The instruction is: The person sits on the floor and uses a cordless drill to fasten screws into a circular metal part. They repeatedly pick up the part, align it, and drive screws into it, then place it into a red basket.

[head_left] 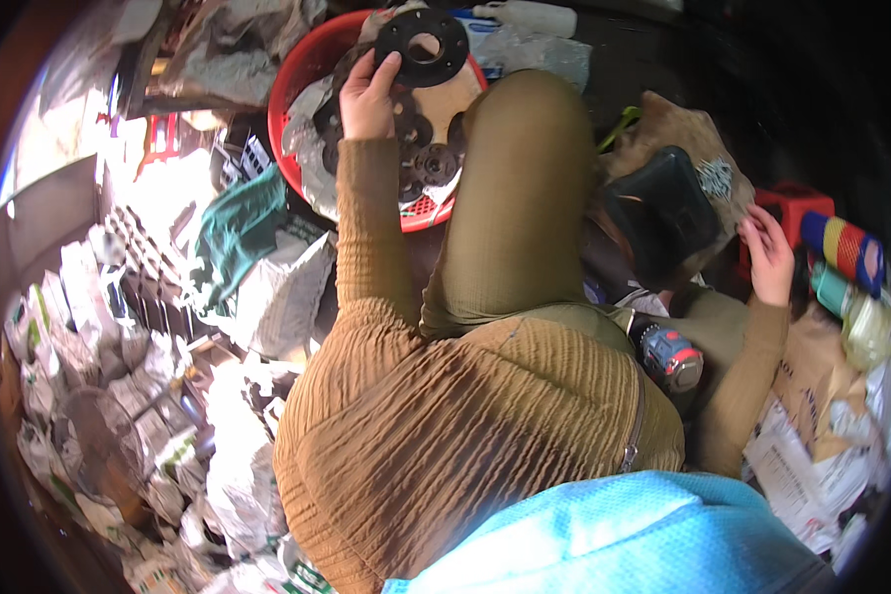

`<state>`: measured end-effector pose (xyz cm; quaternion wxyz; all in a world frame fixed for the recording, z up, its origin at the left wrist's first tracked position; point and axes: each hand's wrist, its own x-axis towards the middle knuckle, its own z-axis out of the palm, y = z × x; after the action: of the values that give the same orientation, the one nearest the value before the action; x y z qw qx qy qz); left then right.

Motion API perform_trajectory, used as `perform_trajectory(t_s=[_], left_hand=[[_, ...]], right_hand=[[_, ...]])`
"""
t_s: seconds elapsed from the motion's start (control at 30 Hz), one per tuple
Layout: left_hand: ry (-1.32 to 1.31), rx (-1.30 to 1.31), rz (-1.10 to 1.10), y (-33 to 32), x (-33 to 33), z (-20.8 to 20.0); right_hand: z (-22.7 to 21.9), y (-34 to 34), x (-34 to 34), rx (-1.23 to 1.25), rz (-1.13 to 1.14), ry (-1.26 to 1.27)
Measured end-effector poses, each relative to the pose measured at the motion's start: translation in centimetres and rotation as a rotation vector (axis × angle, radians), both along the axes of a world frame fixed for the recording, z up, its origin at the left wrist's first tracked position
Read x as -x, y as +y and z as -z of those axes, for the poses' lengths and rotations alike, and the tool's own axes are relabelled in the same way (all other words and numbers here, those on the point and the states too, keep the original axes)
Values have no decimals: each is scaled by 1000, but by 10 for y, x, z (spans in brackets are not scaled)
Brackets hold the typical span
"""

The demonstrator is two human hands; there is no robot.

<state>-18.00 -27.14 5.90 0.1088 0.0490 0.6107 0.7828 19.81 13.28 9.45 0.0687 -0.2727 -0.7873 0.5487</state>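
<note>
Over the red basket [283,99], the left hand [369,97] pinches a flat, round black disc [449,61], its large central hole ringed by smaller ones. Well right of the basket, the right hand [770,261] bends its fingers at a brown sheet's [675,123] edge; whether gripping, I cannot tell.

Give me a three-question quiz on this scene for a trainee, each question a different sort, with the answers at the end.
1. Multiple choice: What is the left hand holding?
A) A clear bottle
B) A black disc with a round central hole
C) A green cloth

2. True or false: The pile of small silvery fasteners lies closer to the left hand than to the right hand.

3. Fill in the blank: The round basket near the left hand is coloured ____.

Key:
1. B
2. False; the pile lies closer to the right hand.
3. Red
</note>
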Motion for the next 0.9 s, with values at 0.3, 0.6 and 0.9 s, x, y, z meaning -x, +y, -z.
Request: perform_trajectory(t_s=[0.3, 0.6, 0.9], left_hand=[[-34, -79, 809, 203, -129, -119], [94, 863, 1496, 218, -174, -15], [155, 913, 1377, 255, -179, 18]], right_hand=[[-38, -49, 6, 596, 90, 406], [17, -83, -33, 818, 268, -86], [61, -73, -29, 813, 483, -109]])
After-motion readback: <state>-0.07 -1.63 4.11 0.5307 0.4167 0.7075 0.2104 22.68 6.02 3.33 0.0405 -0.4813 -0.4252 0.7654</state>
